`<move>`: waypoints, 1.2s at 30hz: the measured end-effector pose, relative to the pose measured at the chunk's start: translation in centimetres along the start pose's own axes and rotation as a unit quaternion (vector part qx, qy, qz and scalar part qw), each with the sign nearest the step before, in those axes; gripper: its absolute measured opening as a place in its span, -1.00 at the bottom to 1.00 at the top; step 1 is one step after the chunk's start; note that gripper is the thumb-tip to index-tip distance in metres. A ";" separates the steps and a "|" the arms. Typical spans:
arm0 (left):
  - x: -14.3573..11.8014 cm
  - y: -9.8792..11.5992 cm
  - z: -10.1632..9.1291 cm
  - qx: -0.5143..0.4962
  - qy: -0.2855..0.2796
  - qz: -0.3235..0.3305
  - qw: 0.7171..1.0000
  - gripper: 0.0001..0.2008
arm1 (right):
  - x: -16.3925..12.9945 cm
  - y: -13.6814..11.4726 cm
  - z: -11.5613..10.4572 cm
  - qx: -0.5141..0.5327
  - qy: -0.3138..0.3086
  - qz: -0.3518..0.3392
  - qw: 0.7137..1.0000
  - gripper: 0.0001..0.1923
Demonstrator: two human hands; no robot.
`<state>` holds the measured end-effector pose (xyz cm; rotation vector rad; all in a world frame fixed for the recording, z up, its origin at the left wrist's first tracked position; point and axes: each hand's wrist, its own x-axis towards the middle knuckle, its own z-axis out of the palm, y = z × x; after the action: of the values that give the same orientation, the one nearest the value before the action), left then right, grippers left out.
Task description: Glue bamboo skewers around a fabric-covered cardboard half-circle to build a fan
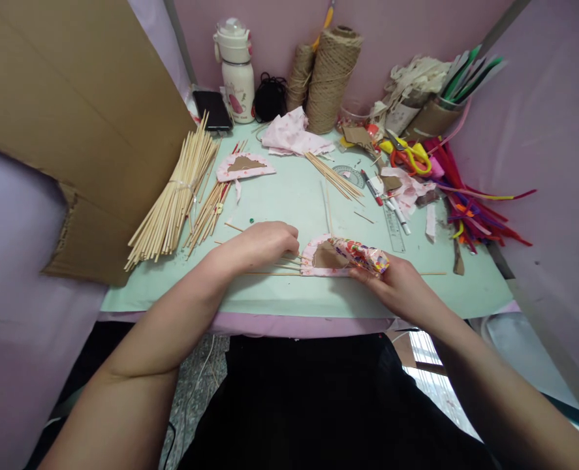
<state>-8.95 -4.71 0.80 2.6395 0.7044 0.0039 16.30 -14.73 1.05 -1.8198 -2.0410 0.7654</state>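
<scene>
Nearest, your right hand (pixel 399 284) pinched the patterned fabric (pixel 362 254) over the half-round card piece (pixel 321 256) on the worktop (pixel 289 196); your left hand (pixel 264 243), fingers curled, pressed thin sticks (pixel 269 273). Beyond, loose sticks could likely roll and misalign.

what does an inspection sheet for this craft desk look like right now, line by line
surface: pale green mat on a pink-covered table, crowded along the back.
job's things: semicircular fan piece with cardboard core, patterned fabric folded over its right edge; thin sticks under it.
clutter: stick bundle, second fan piece, twine cones, scissors, ruler, pipe cleaners, bottle, phone.
grippers: left hand pinches the sticks; right hand grips the fabric.
cables: thin white cord below the table edge.
surroundings: cardboard sheet at left, pink walls.
</scene>
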 end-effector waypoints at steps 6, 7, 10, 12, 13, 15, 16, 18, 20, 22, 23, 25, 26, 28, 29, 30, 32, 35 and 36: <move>0.0 0.0 0.0 0.001 0.002 -0.003 1.000 -0.72 | 0.0 -0.1 0.0 0.003 0.001 -0.005 1.000 -0.61; 0.0 0.0 0.1 0.003 0.003 -0.003 1.000 -0.72 | 0.0 -0.1 0.1 0.006 0.002 -0.006 1.000 -0.61; -0.1 0.0 0.2 0.007 0.005 -0.002 1.000 -0.72 | 0.1 0.2 0.2 0.006 0.005 -0.004 1.000 -0.61; -0.1 0.0 0.2 0.007 0.007 -0.001 1.000 -0.72 | 0.1 0.3 0.3 0.006 0.009 -0.005 1.000 -0.63; -0.1 0.0 0.2 0.007 0.008 0.000 1.000 -0.72 | 0.1 0.4 0.4 0.006 0.013 -0.005 1.000 -0.64; -0.1 0.1 0.1 0.005 0.007 -0.002 1.000 -0.73 | 0.0 0.5 0.5 0.005 0.026 -0.002 1.000 -0.67; -0.1 0.1 0.1 0.006 0.005 -0.003 1.000 -0.73 | 0.0 0.5 0.5 0.001 0.033 0.002 0.999 -0.68; 0.0 0.2 0.0 0.007 0.001 -0.005 1.000 -0.73 | 0.0 0.5 0.6 -0.007 0.038 0.010 0.999 -0.68; 0.0 0.3 0.0 0.007 0.000 -0.006 1.000 -0.74 | 0.0 0.5 0.6 -0.008 0.037 0.014 0.999 -0.68; 0.0 0.2 0.0 0.005 0.003 -0.004 1.000 -0.75 | 0.0 0.5 0.7 -0.007 0.034 0.017 0.999 -0.67; 0.0 0.2 0.1 0.005 0.004 -0.002 1.000 -0.75 | 0.0 0.5 0.8 -0.007 0.035 0.019 0.999 -0.66; 0.0 0.1 0.2 0.002 0.008 0.004 1.000 -0.74 | 0.1 0.5 0.9 -0.011 0.038 0.022 0.999 -0.65; 0.0 0.0 0.2 0.000 0.010 0.007 1.000 -0.74 | 0.1 0.5 1.0 -0.013 0.041 0.022 0.999 -0.65; 0.0 0.0 0.2 -0.002 0.012 0.007 1.000 -0.75 | 0.2 0.4 1.1 -0.016 0.045 0.023 0.999 -0.66; 0.0 0.0 0.2 -0.001 0.013 0.007 1.000 -0.75 | 0.2 0.4 1.1 -0.018 0.044 0.024 0.999 -0.66; 0.0 0.0 0.2 0.000 0.013 0.007 1.000 -0.75 | 0.2 0.3 1.1 -0.020 0.042 0.025 0.999 -0.66; 0.0 0.0 0.2 0.003 0.014 0.008 1.000 -0.75 | 0.1 0.2 1.2 -0.022 0.038 0.029 0.999 -0.65; 0.1 0.0 0.2 0.006 0.018 0.017 1.000 -0.75 | 0.2 0.3 1.2 -0.023 0.038 0.033 0.998 -0.66; 0.1 -0.1 0.2 0.006 0.020 0.021 1.000 -0.75 | 0.2 0.3 1.3 -0.023 0.040 0.032 0.998 -0.66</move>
<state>-8.89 -4.71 0.55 2.6710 0.6647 0.0645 15.82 -14.77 -0.19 -1.9160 -1.9743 0.6573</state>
